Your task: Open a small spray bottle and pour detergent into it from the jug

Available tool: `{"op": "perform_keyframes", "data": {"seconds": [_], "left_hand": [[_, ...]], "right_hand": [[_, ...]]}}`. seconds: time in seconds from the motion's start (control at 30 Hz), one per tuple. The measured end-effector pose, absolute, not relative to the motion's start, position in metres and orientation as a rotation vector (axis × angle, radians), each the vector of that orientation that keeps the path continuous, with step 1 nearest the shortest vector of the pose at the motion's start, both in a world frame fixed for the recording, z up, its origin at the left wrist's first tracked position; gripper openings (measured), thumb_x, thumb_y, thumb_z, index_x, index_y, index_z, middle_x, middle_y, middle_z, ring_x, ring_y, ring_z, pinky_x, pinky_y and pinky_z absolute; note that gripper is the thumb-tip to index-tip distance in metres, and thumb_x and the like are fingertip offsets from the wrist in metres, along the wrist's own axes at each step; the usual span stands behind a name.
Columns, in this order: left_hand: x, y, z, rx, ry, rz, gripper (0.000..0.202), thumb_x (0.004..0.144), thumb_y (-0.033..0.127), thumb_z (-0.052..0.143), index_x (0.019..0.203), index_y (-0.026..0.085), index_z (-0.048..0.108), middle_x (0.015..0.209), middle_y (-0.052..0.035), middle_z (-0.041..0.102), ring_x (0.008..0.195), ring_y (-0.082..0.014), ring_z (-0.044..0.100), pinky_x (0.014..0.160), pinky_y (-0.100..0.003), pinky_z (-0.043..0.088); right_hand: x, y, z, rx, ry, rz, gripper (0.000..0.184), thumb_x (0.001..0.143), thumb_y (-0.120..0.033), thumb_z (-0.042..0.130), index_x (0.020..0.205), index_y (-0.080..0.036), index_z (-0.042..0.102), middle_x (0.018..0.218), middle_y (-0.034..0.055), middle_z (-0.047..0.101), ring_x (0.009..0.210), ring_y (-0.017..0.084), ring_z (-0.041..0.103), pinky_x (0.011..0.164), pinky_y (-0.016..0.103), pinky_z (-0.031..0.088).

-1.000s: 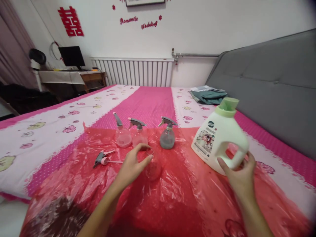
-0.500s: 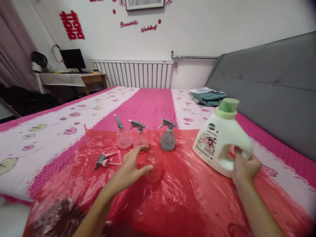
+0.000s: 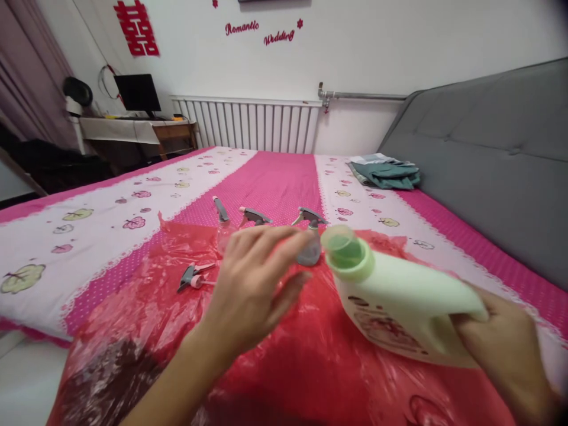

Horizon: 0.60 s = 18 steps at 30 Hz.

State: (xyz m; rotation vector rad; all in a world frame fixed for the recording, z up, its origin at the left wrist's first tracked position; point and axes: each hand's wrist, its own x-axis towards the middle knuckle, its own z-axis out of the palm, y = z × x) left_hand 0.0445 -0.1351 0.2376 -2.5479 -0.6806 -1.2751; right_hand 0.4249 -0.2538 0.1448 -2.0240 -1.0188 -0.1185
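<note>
My right hand (image 3: 510, 337) grips the handle of a pale green laundry detergent jug (image 3: 399, 296), tipped over toward the left. Its translucent green cap (image 3: 342, 245) faces my left hand (image 3: 255, 278), which is raised with fingers stretched and thumb apart, holding nothing. A small gap lies between those fingertips and the cap. Behind the left hand stand a pink spray bottle (image 3: 224, 234), another whose trigger head (image 3: 257, 217) shows, and a grey one (image 3: 309, 251). A loose spray head (image 3: 190, 279) lies left of the wrist. The uncapped clear bottle is hidden behind my left hand.
Crinkled red plastic sheet (image 3: 310, 367) covers the near part of the bed (image 3: 284, 177). Folded clothes (image 3: 386, 173) lie at the back right, beside the grey headboard (image 3: 483, 124). A desk with a monitor (image 3: 137, 93) stands at the far left.
The jug has come up from standing and tilted left, its cap now nearer the middle. My left hand has left the uncapped bottle's side and risen toward the cap. The view has shifted slightly.
</note>
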Motion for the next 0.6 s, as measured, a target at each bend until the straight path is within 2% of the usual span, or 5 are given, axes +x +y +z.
{"op": "perform_keyframes", "data": {"seconds": [0.1, 0.17, 0.3, 0.4, 0.6], "left_hand": [[0.071, -0.135, 0.264, -2.524, -0.357, -0.970, 0.036, 0.121, 0.043, 0.043, 0.141, 0.018, 0.061, 0.133, -0.0128, 0.077, 0.104, -0.0284, 0.071, 0.086, -0.042, 0.052], [0.084, -0.126, 0.275, -2.514, -0.257, -0.876, 0.041, 0.121, 0.050, 0.043, 0.139, 0.017, 0.061, 0.125, -0.0115, 0.078, 0.097, -0.0255, 0.072, 0.081, -0.039, 0.051], [0.106, -0.100, 0.279, -2.521, -0.061, -0.739, 0.047, 0.119, 0.057, 0.038, 0.125, 0.021, 0.068, 0.106, -0.0070, 0.080, 0.082, -0.0210, 0.071, 0.068, -0.034, 0.047], [0.122, -0.093, 0.273, -2.561, 0.029, -0.842, 0.037, 0.112, 0.037, 0.037, 0.100, 0.022, 0.069, 0.074, -0.0001, 0.070, 0.053, -0.0157, 0.056, 0.047, -0.033, 0.029], [0.141, -0.120, 0.270, -2.566, -0.134, -1.024, 0.022, 0.094, 0.026, 0.046, 0.088, 0.024, 0.067, 0.058, 0.0030, 0.060, 0.043, -0.0149, 0.039, 0.046, -0.031, 0.014]], "right_hand": [[0.420, -0.254, 0.146, -2.051, -1.032, -0.001, 0.060, 0.058, -0.056, 0.054, 0.089, -0.015, 0.086, 0.080, 0.0067, 0.075, 0.077, 0.028, 0.072, 0.063, 0.031, 0.050], [0.426, -0.252, 0.144, -2.029, -1.066, 0.062, 0.059, 0.057, -0.055, 0.056, 0.089, -0.014, 0.085, 0.081, 0.0067, 0.076, 0.079, 0.028, 0.072, 0.064, 0.031, 0.052], [0.439, -0.250, 0.131, -1.934, -1.194, 0.145, 0.055, 0.070, -0.061, 0.073, 0.093, -0.012, 0.077, 0.089, 0.0057, 0.074, 0.081, 0.016, 0.068, 0.071, 0.025, 0.054], [0.443, -0.248, 0.118, -1.904, -1.215, 0.107, 0.066, 0.092, -0.075, 0.069, 0.096, -0.009, 0.070, 0.085, 0.0024, 0.066, 0.078, 0.010, 0.061, 0.070, 0.021, 0.051], [0.449, -0.239, 0.101, -1.899, -1.166, -0.013, 0.052, 0.105, -0.062, 0.063, 0.106, -0.010, 0.066, 0.092, 0.0021, 0.062, 0.082, 0.008, 0.059, 0.075, 0.021, 0.054]]}}
